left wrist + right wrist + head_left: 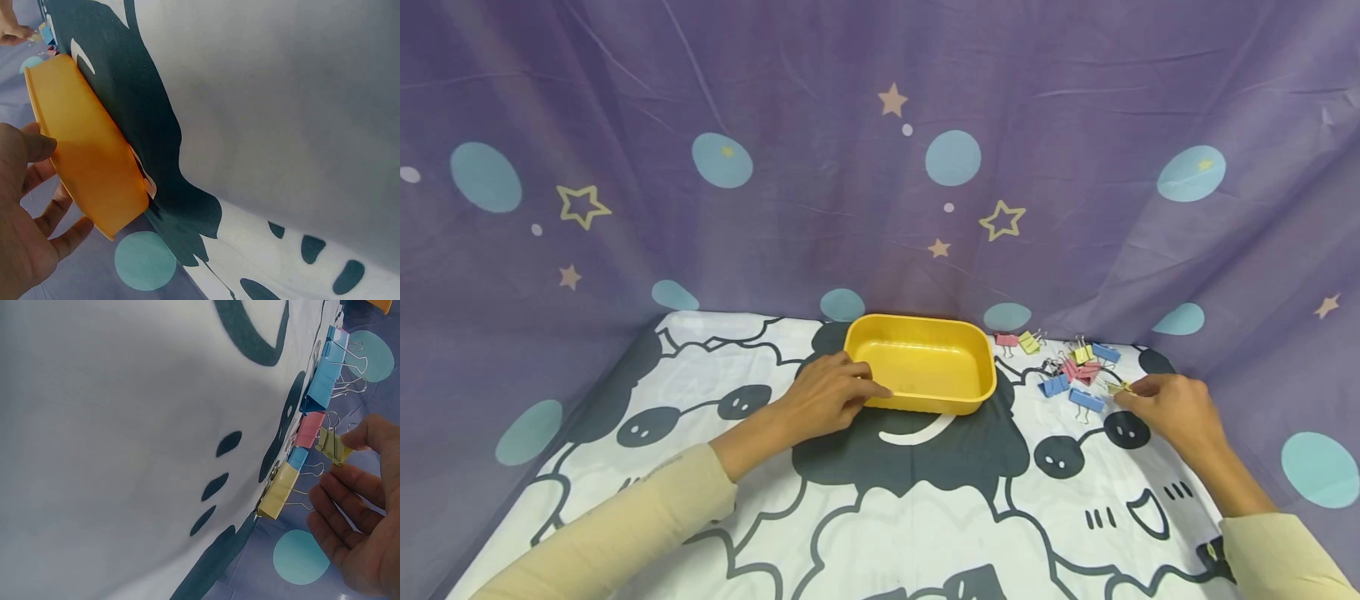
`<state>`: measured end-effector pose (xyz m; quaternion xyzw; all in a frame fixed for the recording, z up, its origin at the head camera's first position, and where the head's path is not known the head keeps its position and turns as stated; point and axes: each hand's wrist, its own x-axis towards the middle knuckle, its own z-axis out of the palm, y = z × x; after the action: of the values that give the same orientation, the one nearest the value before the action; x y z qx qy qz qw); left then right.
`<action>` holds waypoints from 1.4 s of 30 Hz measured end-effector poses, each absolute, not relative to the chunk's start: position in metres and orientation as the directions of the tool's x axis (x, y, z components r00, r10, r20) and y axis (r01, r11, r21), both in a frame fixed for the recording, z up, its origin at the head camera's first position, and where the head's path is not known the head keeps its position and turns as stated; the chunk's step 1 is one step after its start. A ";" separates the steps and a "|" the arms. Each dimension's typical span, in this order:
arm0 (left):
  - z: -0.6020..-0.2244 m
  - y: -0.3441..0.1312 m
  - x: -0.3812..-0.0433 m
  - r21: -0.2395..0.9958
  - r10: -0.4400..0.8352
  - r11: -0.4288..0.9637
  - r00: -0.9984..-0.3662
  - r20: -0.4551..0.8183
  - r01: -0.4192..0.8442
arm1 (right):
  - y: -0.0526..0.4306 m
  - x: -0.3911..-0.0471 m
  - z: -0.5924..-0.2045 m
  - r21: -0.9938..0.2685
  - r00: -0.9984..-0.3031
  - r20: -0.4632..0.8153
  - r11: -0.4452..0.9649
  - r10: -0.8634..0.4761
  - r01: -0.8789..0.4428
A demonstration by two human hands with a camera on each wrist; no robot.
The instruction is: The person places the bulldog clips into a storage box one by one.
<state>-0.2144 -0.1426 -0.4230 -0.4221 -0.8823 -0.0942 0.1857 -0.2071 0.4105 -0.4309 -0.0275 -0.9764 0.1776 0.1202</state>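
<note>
At the front left corner of the yellow plastic tray [955, 405], my left hand [823, 395] holds the rim. Its thumb [41, 149] lies against the edge while the other fingers spread along the rim in the left wrist view. To the right, my right hand [1176, 410] pinches a yellow binder clip [335, 447] between thumb and forefinger, beside a loose group of clips. Among these are a blue binder clip [1086, 401], a pink binder clip [1087, 372] and another yellow binder clip [279, 490].
A further pink clip [1007, 340] and a yellow clip [1030, 342] lie just right of the tray. Under everything is a white cloth [925, 533] with dark cartoon figures. A purple curtain [820, 208] with stars and blue spots rises right behind the tray and clips.
</note>
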 end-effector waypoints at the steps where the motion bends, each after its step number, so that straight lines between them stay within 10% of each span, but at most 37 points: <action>1: -0.423 -0.143 -0.215 0.010 0.711 0.623 -0.572 0.408 0.782 | 0.411 -0.207 -0.431 -0.355 -0.970 0.224 0.935 0.099 0.014; 42: -0.424 -0.143 -0.215 0.043 0.700 0.638 -0.603 0.383 0.769 | 0.376 -0.222 -0.427 -0.546 -0.879 0.456 0.824 0.143 -0.150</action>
<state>-0.2146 -0.1429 -0.4245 -0.4129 -0.8894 -0.1020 0.1679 -0.2219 0.3760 -0.4267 0.0018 -0.9226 0.2966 0.2465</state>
